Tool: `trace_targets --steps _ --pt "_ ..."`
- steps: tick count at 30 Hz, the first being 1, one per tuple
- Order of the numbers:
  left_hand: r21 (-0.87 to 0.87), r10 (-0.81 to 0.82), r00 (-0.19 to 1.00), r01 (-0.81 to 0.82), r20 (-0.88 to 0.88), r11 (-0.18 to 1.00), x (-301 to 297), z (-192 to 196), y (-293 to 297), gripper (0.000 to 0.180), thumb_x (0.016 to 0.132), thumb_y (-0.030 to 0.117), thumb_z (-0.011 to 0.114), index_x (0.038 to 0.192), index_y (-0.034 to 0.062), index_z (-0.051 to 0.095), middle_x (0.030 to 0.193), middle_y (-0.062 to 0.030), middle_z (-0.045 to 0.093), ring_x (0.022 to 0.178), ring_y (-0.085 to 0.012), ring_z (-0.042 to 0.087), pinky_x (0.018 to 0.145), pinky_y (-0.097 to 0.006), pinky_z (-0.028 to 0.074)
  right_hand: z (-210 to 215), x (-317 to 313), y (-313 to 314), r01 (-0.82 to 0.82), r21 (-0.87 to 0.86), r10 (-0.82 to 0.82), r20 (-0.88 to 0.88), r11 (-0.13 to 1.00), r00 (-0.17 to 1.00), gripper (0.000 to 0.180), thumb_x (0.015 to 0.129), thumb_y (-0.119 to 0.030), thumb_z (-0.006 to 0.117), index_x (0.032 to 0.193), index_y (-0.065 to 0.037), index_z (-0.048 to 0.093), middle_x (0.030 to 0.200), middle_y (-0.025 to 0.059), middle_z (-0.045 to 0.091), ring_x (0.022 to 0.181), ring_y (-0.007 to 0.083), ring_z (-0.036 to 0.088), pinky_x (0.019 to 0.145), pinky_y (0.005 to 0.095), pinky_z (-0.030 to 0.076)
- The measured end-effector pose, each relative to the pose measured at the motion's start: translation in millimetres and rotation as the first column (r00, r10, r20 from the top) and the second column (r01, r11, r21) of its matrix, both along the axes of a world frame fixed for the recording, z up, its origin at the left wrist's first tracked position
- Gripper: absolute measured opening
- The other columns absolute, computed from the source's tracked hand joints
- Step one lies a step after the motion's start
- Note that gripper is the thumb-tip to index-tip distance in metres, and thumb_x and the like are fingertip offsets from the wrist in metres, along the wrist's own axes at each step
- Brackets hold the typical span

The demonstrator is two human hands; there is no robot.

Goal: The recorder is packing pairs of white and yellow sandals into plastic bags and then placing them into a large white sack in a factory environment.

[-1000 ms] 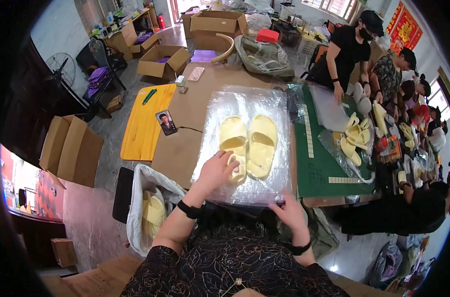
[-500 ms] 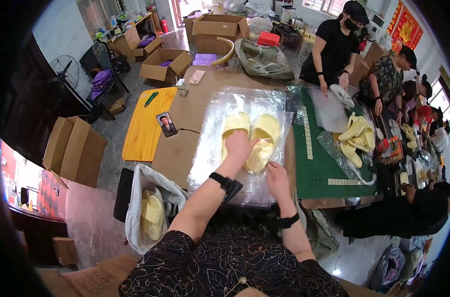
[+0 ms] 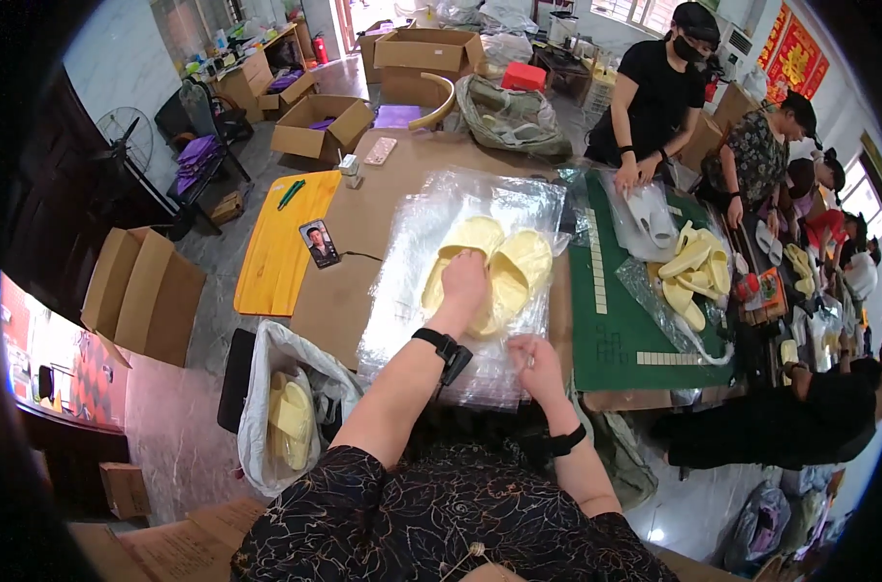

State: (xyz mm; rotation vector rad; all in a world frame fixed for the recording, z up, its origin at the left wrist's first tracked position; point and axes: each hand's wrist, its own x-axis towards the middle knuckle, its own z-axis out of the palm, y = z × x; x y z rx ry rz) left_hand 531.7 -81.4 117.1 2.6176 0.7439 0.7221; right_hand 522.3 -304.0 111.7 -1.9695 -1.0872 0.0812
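A busy packing room with a grey floor holds a long brown tabletop (image 3: 339,301) running away from the person, and the pair of pale yellow slippers (image 3: 490,267) lying side by side in its middle serves as the landmark. Far left of the slippers, open cardboard boxes (image 3: 140,291) stand on the floor. Closer, below and left of the slippers, a white sack (image 3: 266,388) beside the tabletop holds more yellow slippers. Left of the pair, a yellow mat (image 3: 281,242) lies on the tabletop with a phone (image 3: 318,242) at its right edge. The slippers themselves rest on a stack of clear plastic bags (image 3: 431,233) spread flat over the tabletop. The left hand (image 3: 463,279), a black watch on its wrist, lies on top of the left slipper of the pair, fingers curled down over it and pressing it. The right hand (image 3: 533,359) is just below the slippers, at the near edge of the plastic bags, its fingers pinched closed on the thin plastic; the exact layer held cannot be told. Right of the slippers a green cutting mat (image 3: 616,330) covers the tabletop. Beyond it, further right, another heap of yellow slippers (image 3: 698,272) sits in clear plastic, and a person in black (image 3: 659,92) at the far side handles a white slipper. More people work along the right edge.
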Motion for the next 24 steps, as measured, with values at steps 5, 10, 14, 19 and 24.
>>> trace_targets --steps 5,10,14,19,24 --pt "-0.09 -0.009 1.0 0.007 -0.024 0.996 -46 8 -7 0.016 0.08 0.02 0.061 0.086 0.0058 0.061 0.087 -0.0139 0.062 0.081 -0.0329 0.062 0.07 -0.045 0.05 2 15 5 0.278 0.148 -0.215 -0.343 0.949 0.914 0.021 0.091 -0.007 0.057 0.11 0.001 0.061 0.097 0.0092 0.06 0.084 0.0159 0.059 0.073 0.0282 0.049" --pt "-0.246 0.002 1.0 -0.007 -0.02 0.969 -88 26 -16 0.023 0.08 0.029 0.063 0.084 0.0064 0.063 0.086 -0.0118 0.063 0.081 -0.0317 0.063 0.069 -0.044 0.05 -4 21 28 0.285 0.154 -0.194 -0.437 0.946 0.878 0.038 0.09 -0.011 0.061 0.123 0.004 0.051 0.113 0.0127 0.052 0.09 0.0174 0.058 0.072 0.029 0.05" --pt "-0.207 0.051 0.991 -0.077 -0.124 0.975 -97 38 -11 0.029 0.079 0.036 0.064 0.086 0.0069 0.066 0.084 -0.0111 0.064 0.078 -0.0318 0.064 0.068 -0.045 0.05 0 10 48 0.279 0.111 -0.206 -0.435 0.954 0.877 0.034 0.091 -0.012 0.06 0.119 0.004 0.052 0.11 0.0134 0.052 0.09 0.0175 0.058 0.074 0.0281 0.049" --pt "-0.22 0.108 0.993 -0.117 -0.052 0.968 -102 17 3 0.029 0.079 0.036 0.064 0.083 0.0066 0.066 0.083 -0.0125 0.065 0.077 -0.0329 0.064 0.068 -0.045 0.05 2 12 59 0.257 0.101 -0.18 -0.478 0.961 0.86 0.03 0.093 -0.013 0.057 0.118 0.003 0.052 0.112 0.0117 0.055 0.092 0.016 0.057 0.076 0.0289 0.048" --pt "-0.415 0.186 0.982 -0.163 0.015 0.895 -134 34 8 0.03 0.077 0.034 0.063 0.076 0.0038 0.062 0.075 -0.0158 0.062 0.076 -0.0353 0.062 0.066 -0.046 0.048 -12 25 71 0.239 0.148 -0.134 -0.508 0.96 0.851 0.04 0.097 -0.019 0.047 0.128 0.005 0.048 0.123 0.018 0.054 0.114 0.0273 0.05 0.1 0.0364 0.037"
